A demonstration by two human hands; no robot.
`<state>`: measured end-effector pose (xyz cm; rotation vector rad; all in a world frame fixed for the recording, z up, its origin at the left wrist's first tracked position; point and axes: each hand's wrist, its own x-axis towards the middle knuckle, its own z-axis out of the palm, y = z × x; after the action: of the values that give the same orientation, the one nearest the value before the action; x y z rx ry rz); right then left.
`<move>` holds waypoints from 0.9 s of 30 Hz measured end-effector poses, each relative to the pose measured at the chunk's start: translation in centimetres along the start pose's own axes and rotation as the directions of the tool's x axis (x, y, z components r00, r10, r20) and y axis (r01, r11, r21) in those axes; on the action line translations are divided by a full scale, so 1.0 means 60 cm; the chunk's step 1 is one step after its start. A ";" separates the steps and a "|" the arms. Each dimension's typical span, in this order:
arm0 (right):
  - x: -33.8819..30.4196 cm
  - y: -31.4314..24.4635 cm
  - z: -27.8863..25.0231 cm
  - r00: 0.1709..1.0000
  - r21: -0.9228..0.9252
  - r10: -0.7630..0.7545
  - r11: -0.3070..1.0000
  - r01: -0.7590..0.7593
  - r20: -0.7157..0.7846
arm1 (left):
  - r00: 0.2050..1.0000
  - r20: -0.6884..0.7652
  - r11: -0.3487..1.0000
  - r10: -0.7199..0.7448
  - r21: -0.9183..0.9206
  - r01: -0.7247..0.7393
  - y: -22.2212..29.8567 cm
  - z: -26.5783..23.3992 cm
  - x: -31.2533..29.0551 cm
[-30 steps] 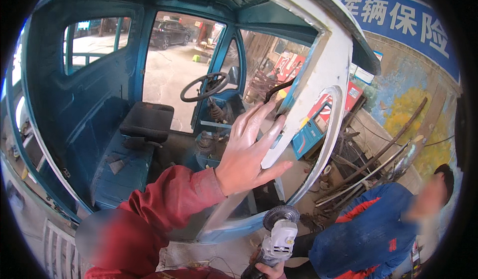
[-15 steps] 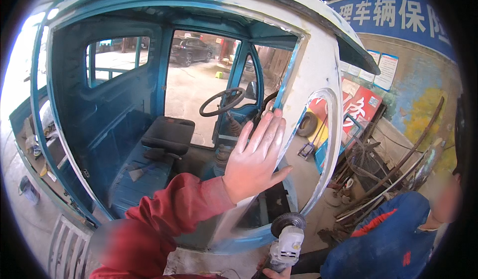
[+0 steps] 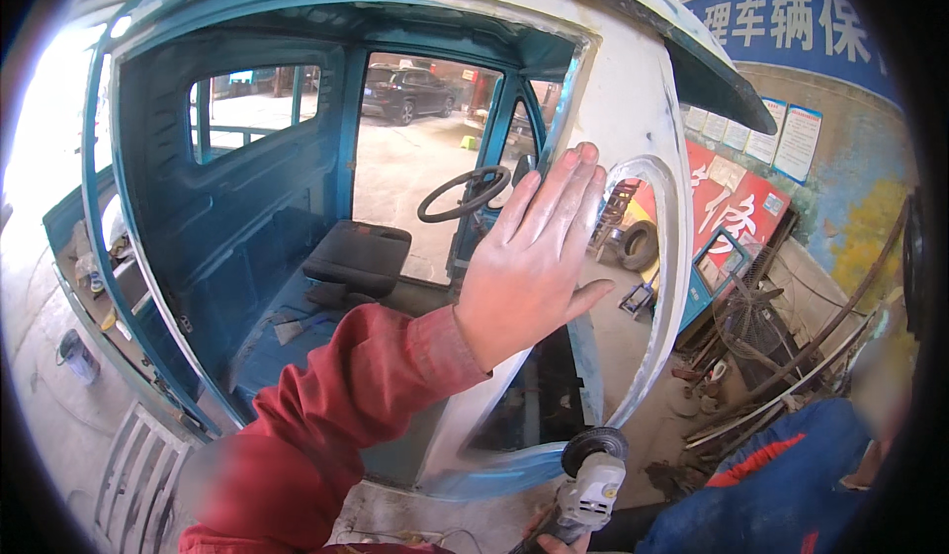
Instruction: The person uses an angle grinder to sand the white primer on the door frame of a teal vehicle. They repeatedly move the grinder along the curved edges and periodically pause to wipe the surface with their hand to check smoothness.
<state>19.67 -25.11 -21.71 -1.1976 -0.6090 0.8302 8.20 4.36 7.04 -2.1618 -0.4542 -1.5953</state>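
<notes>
My left hand (image 3: 529, 257), in a red sleeve, is open with its fingers stretched out. White dust coats the fingers. The palm faces the white front pillar (image 3: 633, 80) of a small blue vehicle cab, beside the oval opening's frame; whether it touches cannot be made out. At the lower edge my right hand (image 3: 563, 542), only partly in view, grips a light-grey angle grinder (image 3: 593, 490). The grinder's dark round disc (image 3: 593, 448) is close to the bottom end of the opening's frame.
Inside the cab are a black seat (image 3: 358, 257) and a steering wheel (image 3: 463, 194). A person in a blue jacket (image 3: 781, 475) is low at the right. Behind stand a fan cage (image 3: 746, 307), a tyre (image 3: 638, 246), rods and a red board (image 3: 727, 193). A slatted metal frame (image 3: 138, 475) is at lower left.
My left hand has moved up and a little right along the pillar, fingers still stretched. The view has shifted slightly. The grinder remains in my right hand near the frame's bottom.
</notes>
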 end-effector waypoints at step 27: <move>0.073 0.019 -0.123 0.915 -0.053 0.164 0.986 -0.156 0.367 | 0.939 0.322 0.922 -0.125 0.387 -0.010 0.097 0.003 -0.171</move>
<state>27.69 -25.43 -24.89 -1.1283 -0.8365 1.2084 8.20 -0.76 -3.63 -2.1244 -0.8682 -1.0398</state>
